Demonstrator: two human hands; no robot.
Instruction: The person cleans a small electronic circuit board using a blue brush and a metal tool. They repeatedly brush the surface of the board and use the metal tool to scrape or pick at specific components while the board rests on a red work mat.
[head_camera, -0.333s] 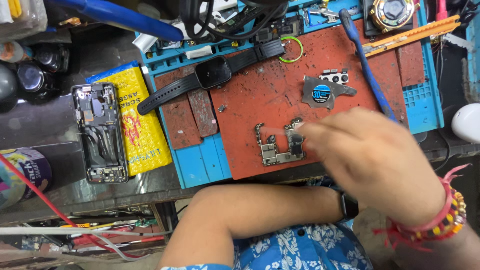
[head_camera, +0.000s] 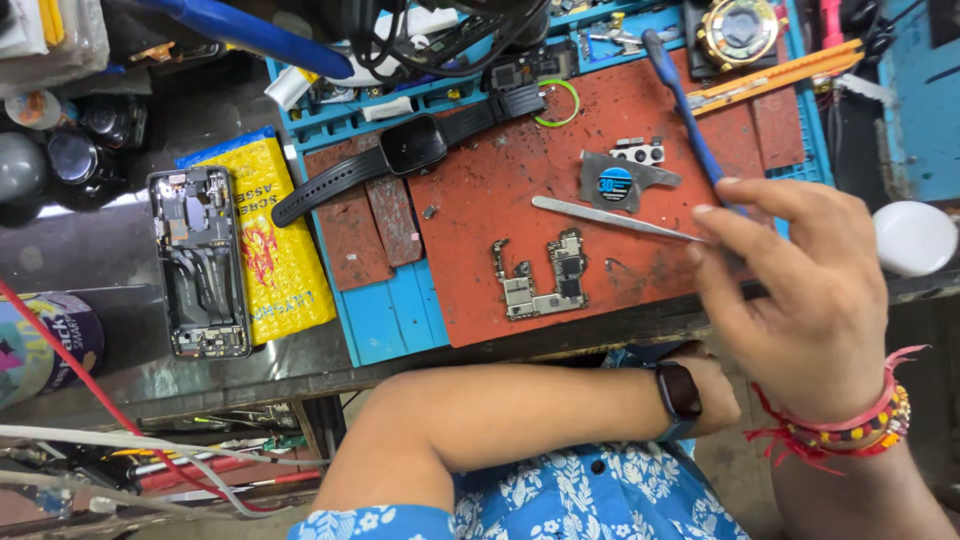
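Head view, right hand: I see my right hand (head_camera: 810, 300) raised over the right edge of the worn red rubber work mat (head_camera: 480, 200), thumb and fingers pinched on the handle end of the slim silver metal tweezers (head_camera: 610, 217).
Head view, tweezers: they lie almost level above the mat, tip pointing left, just above the bare green-and-silver phone circuit board (head_camera: 545, 275); I cannot tell whether the tip touches anything.
Head view, circuit board: flat on the mat near its front edge, apart from the hand.
Head view, left hand: my left hand (head_camera: 705, 390) sits below the bench edge, a dark smartwatch on the wrist; the right hand covers the fingers, so I cannot tell whether they are open or closed.
Head view, surroundings: a black-strapped wristwatch (head_camera: 415, 148) lies across the mat's upper left. A grey metal shield plate with a round blue sticker (head_camera: 617, 183) rests just above the tweezers. A blue-handled screwdriver (head_camera: 680, 100) slants down towards my right hand. An opened phone chassis (head_camera: 200, 262) lies well left, beside a yellow padded bag (head_camera: 265, 240).
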